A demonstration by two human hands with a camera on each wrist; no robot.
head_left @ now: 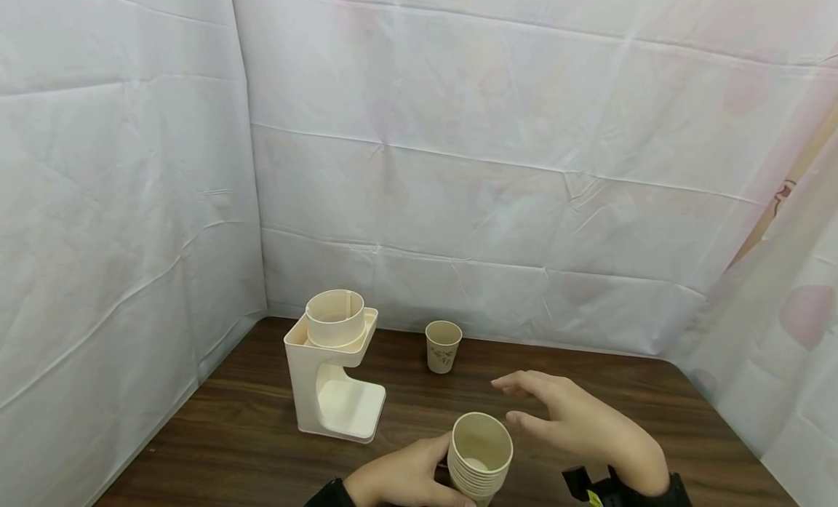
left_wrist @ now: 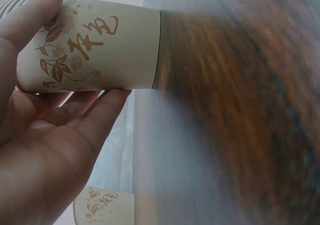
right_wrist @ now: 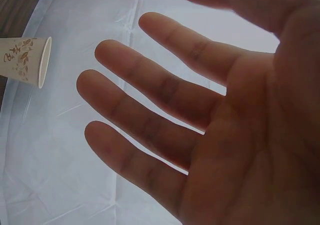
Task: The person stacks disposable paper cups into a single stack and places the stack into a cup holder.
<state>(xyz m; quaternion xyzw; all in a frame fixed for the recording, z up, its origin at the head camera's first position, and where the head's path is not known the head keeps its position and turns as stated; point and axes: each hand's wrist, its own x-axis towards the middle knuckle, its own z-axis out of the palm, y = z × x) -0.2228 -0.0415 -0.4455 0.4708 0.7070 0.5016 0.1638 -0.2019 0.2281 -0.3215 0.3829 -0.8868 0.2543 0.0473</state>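
Observation:
A stack of nested paper cups (head_left: 480,452) stands at the table's near side, cream with a brown leaf print and lettering. My left hand (head_left: 412,472) grips it low from the left, thumb on one side and fingers on the other, as the left wrist view shows on the printed cup (left_wrist: 100,45). To the right of the stack, my right hand (head_left: 566,416) hovers with fingers extended and nothing in them; its spread fingers fill the right wrist view. A single paper cup (head_left: 442,347) of the same print stands upright farther back.
A cream plastic stand (head_left: 308,390) with a round open holder (head_left: 335,318) on top and a flat base is at the left. The dark wood table (head_left: 216,427) ends at white cloth curtains (head_left: 458,165) behind and at the sides.

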